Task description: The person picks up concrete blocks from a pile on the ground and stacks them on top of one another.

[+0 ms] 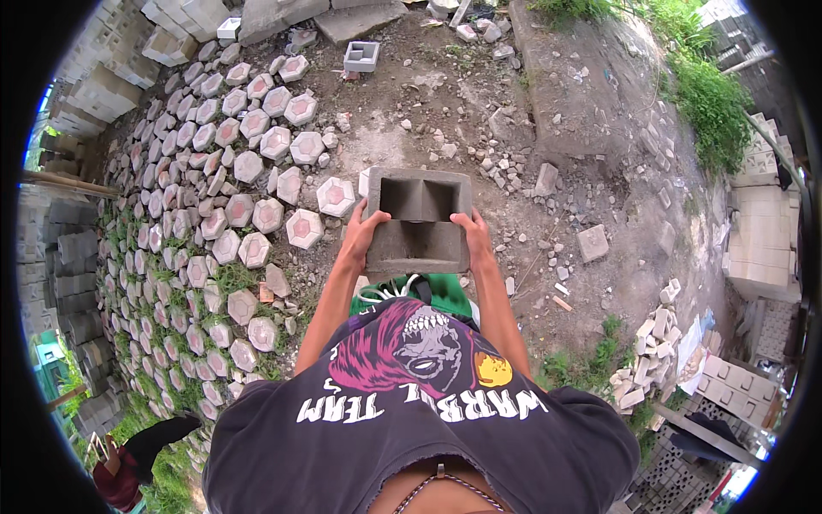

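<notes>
Dirt yard [402, 98] w/ hex pavers [335, 196]; L hand [359, 235], R hand [475, 235] gripping opp. sides of concrete block [418, 244], arms [334, 304] fwd.

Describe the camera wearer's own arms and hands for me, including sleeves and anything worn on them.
The left hand and right hand show no gloves, watch or bracelet. The left forearm and right forearm are uncovered, without clear markings. The faded black shirt has loose sleeves.
</notes>
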{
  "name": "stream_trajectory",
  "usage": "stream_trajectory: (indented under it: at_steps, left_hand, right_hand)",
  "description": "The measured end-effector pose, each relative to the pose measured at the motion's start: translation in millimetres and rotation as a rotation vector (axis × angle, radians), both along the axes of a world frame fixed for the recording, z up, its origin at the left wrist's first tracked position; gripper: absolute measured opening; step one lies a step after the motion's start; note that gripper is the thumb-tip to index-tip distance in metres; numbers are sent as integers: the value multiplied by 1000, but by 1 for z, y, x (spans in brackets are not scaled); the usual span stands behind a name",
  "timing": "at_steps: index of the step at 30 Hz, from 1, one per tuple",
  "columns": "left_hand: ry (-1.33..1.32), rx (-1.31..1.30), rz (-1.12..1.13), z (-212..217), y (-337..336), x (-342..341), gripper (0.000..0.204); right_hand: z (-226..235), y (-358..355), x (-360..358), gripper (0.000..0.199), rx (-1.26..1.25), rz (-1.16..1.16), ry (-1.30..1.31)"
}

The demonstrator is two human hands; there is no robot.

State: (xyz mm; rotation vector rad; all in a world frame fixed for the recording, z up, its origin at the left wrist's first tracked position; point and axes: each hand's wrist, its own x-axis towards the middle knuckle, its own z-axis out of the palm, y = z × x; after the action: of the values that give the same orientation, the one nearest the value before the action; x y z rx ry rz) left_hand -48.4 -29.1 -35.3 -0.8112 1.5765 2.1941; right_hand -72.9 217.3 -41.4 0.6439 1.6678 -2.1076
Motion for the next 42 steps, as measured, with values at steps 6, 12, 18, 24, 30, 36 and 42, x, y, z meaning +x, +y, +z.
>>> stream_trajectory:
  at_steps: [6, 12, 18, 24, 30, 36, 42]
  left_hand:
    - [70, 20, 65, -13, 26, -105, 86]
    - [43, 26, 108, -2, 37, -186, 88]
    - [-37, -49, 115, 4, 35, -262, 91]
    - [-92, 5, 108, -10, 12, -346, 92]
    - [-90, 7, 57, -12, -26, -453, 90]
    - [-24, -20, 28, -2, -74, -541, 84]
    - [-44, -36, 50, -5, -113, -614, 84]
  right_hand:
    - [-24, 22, -115, 72, 26, 28, 84]
    - [-7, 31, -206, 77, 11, 72, 52]
    - [-19, 26, -281, 77, 35, 45, -29]
    - [-26, 5, -363, 75, 65, 89, -27]
    - [-24, -32, -462, 69, 74, 64, -36]
    - [-18, -78, -550, 72, 96, 56, -4]
    - [-14, -117, -628, 76, 63, 55, -40]
